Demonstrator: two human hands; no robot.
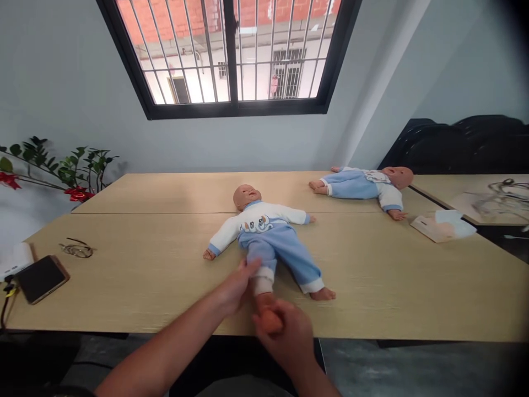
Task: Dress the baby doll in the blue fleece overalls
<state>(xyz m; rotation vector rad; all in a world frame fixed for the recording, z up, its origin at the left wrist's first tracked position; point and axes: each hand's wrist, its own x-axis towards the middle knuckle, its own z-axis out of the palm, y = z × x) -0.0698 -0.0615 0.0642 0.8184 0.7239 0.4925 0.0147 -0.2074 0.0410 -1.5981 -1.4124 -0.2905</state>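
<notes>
A baby doll (pixel 285 242) in a white top and light blue trousers lies on its back on the wooden table, head toward the window. My left hand (pixel 239 284) grips the trouser leg on the left side, near its white cuff (pixel 263 281), with the thumb on top. Around the bare foot (pixel 271 320) of that same leg, my right hand (pixel 289 331) is closed. The doll's other leg rests on the table, its foot (pixel 323 294) bare. Both arms are spread out to the sides.
A second, similarly dressed doll (pixel 355 184) lies at the back right, near a tissue pack (pixel 444 225). Eyeglasses (pixel 78 250) and a phone (pixel 43 278) with a cable lie at the left. A leafy plant (pixel 78 168) stands beyond the left edge; tangled cables (pixel 510 193) lie far right.
</notes>
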